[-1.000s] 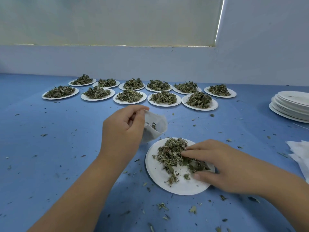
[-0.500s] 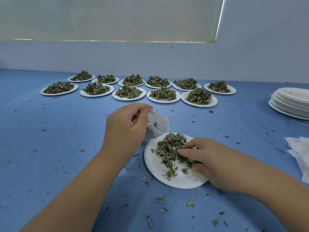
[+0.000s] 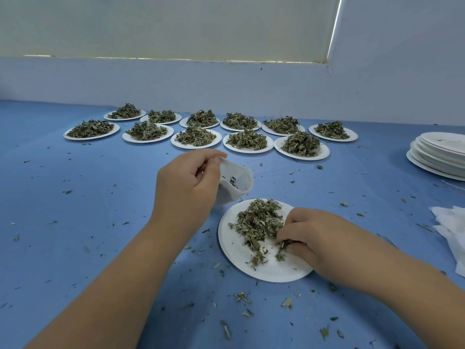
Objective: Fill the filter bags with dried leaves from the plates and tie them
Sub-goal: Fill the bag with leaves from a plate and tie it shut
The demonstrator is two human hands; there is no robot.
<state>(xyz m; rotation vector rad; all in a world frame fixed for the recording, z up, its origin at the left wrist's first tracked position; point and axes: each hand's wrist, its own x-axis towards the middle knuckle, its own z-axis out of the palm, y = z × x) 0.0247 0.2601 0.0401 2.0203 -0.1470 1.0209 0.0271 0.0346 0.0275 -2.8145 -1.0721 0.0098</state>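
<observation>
A: State of left hand [image 3: 187, 187]?
B: Pinches rim of filter bag [image 3: 237, 181]; bag mouth open, held just beyond near plate [image 3: 234, 250]
A: And right hand [image 3: 309, 238]?
B: Curled, gripping dried leaves [image 3: 259, 220] on that plate

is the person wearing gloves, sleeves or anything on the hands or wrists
No gloves: the left hand and right hand are bare. The left forearm and right forearm are uncovered to the frame edge, so no sleeves show. No watch, bracelet or ring is visible.
</observation>
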